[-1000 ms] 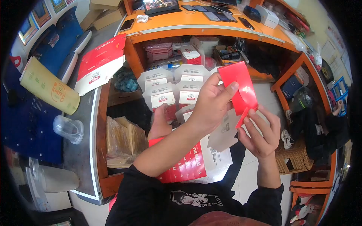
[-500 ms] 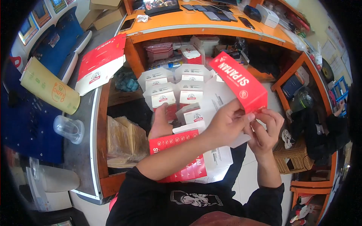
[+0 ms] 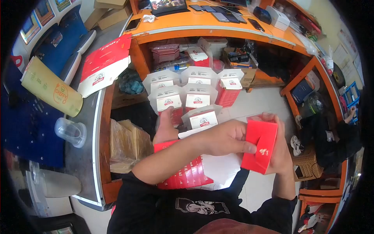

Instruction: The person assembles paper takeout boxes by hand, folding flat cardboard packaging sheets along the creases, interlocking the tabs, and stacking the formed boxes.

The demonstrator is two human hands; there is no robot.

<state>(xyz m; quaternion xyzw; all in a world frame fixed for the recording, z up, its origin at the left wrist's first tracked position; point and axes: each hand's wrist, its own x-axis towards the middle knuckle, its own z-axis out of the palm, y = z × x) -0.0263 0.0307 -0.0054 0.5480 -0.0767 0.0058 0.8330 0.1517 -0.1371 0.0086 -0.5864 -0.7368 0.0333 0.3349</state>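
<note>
Both hands hold a small red carton (image 3: 257, 134) with one closed end facing me. My left hand (image 3: 228, 138) reaches across from the left, its thumb pressed at the slot in that end. Around the carton's right and far side wraps my right hand (image 3: 281, 154), its fingertips partly hidden. A stack of flat red cartons (image 3: 185, 173) lies on my lap under the left forearm. Beyond it stand several assembled red-and-white boxes with raised flaps, among them a near box (image 3: 203, 120) and a right-hand box (image 3: 230, 87). A bare foot (image 3: 165, 128) rests beside them.
On the grey counter at left are a flat printed carton sheet (image 3: 105, 64), a yellow cup (image 3: 52, 87) and a clear plastic cup (image 3: 71, 132). An orange desk (image 3: 179, 25) carries phones. Another person (image 3: 331, 136) is at right near a wicker basket (image 3: 311, 165).
The red carton has come down and turned, from its long printed side showing to its end facing me. My right hand has shifted from its lower edge to around its side.
</note>
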